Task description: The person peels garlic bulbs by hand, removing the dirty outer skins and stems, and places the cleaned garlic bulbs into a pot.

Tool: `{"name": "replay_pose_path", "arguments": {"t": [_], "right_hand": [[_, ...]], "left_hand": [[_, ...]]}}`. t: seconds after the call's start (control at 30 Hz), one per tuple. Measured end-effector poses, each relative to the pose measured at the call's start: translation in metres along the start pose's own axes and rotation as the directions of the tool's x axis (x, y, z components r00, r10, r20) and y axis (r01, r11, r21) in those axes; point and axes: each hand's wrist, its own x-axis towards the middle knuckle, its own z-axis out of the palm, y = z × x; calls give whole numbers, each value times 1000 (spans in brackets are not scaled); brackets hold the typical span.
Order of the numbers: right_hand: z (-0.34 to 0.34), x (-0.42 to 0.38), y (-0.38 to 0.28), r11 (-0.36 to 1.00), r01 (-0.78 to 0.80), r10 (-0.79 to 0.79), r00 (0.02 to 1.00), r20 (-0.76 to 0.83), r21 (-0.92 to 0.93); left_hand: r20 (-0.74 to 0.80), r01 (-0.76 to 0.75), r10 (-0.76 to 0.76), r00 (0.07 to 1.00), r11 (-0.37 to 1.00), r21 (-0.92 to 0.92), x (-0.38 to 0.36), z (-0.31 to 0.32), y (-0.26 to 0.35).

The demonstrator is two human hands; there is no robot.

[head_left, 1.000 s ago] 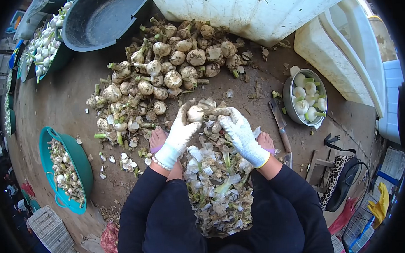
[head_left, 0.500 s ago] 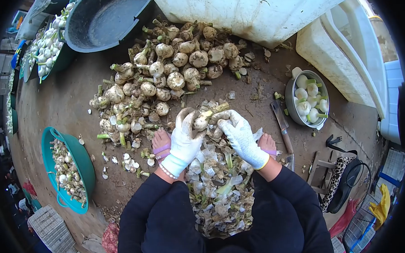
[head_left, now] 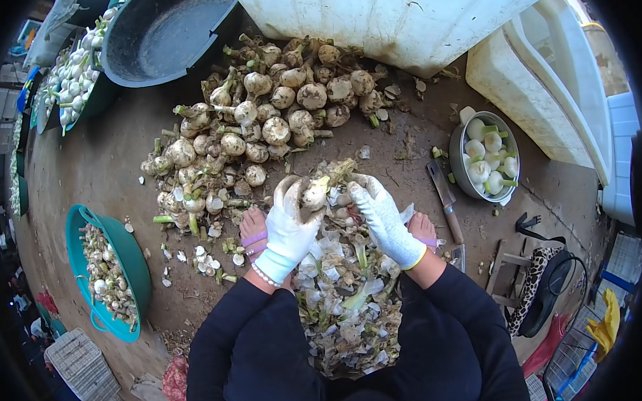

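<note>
Now the bulb (head_left: 316,193) sits lower in the fingers, with its pale, greenish neck tipped toward the right, where half a second ago a longer, browner stalk stretched across to the other hand. The left hand (head_left: 291,227) is curled around the bulb, thumb on one side and fingers on the other. The right hand (head_left: 386,219) has drawn slightly away from the bulb, its fingers bent and fairly close together; a ragged dry leaf (head_left: 343,169) rises by its fingertips, though whether they pinch it I cannot tell. That change suggests an outer layer is coming loose at the neck, so the stripping of this bulb seems partway along, with dirt marks left on its skin. Both hands are above the heap of peelings (head_left: 350,299) between the feet. Beyond lies the pile of soil-stained bulbs (head_left: 275,131), which looks unchanged, as do the knife (head_left: 446,198) on the ground and, just beside it, the pot (head_left: 454,155) of clean white bulbs (head_left: 479,172)
</note>
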Motion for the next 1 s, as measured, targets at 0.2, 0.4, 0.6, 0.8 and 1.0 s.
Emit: {"name": "replay_pose_path", "arguments": {"t": [0.2,0.4,0.6,0.8,1.0], "right_hand": [[-4,17,13,990,27,-55,978,199,139],[-6,17,21,988,146,-144,989,43,-54],[-5,24,17,990,126,-127,992,9,55],[-15,37,22,991,122,-116,985,125,-46],[-15,12,-3,985,173,-167,968,186,-19]], "left_hand": [[147,-287,259,955,930,230,-1,-1,2],[141,64,-46,989,989,-130,-4,2,13],[709,689,-293,641,-187,-700,-6,3,-16],[795,699,-157,586,-399,-594,0,-2,-3],[662,684,-304,685,-46,-728,-6,-2,-10]]}}
